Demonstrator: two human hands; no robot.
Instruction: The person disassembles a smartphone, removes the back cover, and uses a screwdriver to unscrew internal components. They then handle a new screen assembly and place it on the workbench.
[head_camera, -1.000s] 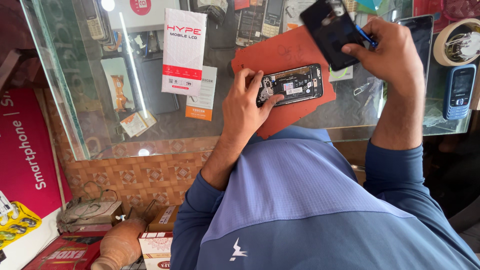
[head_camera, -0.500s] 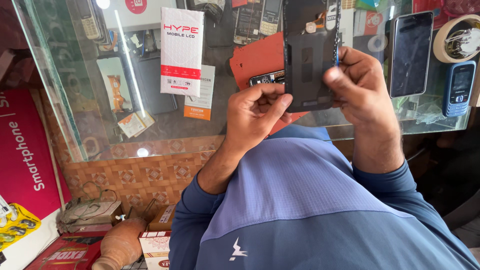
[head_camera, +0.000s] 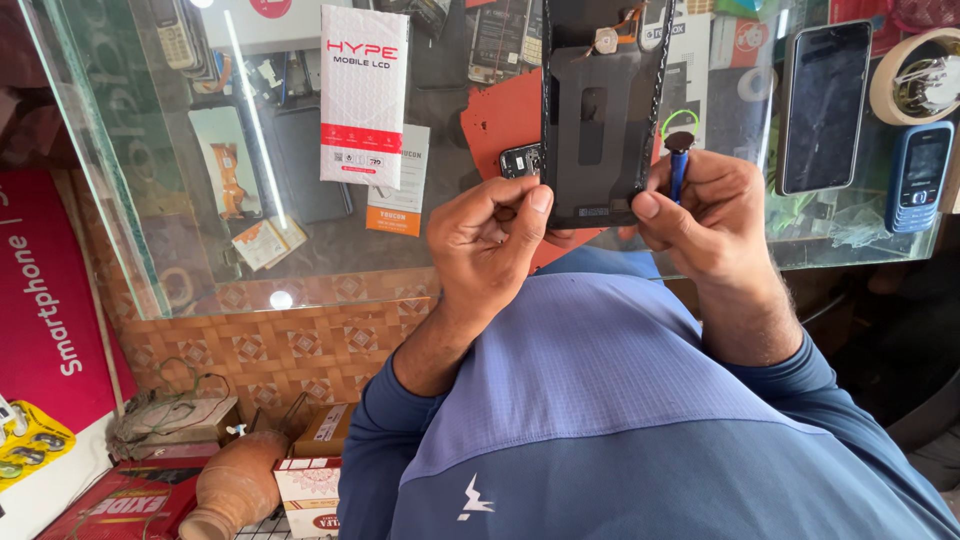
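Change: black phone back panel (head_camera: 600, 110) now raised upright above the glass counter (head_camera: 180, 230), no longer off at far right | left hand (head_camera: 490, 250) – fingers pinching its lower left corner | right hand (head_camera: 705, 215) – gripping lower right edge plus a blue tool (head_camera: 678, 165), probably a screwdriver | opened phone (head_camera: 520, 160) left on red mat (head_camera: 505, 115) – inspection under way.

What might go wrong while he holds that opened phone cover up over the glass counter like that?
The black back cover is pinched only at its lower corners by the left hand and right hand, so it might slip and drop onto the glass counter. The right hand also holds a blue screwdriver, which may weaken that grip. The small parts and ribbon near the cover's top look exposed and could snag.
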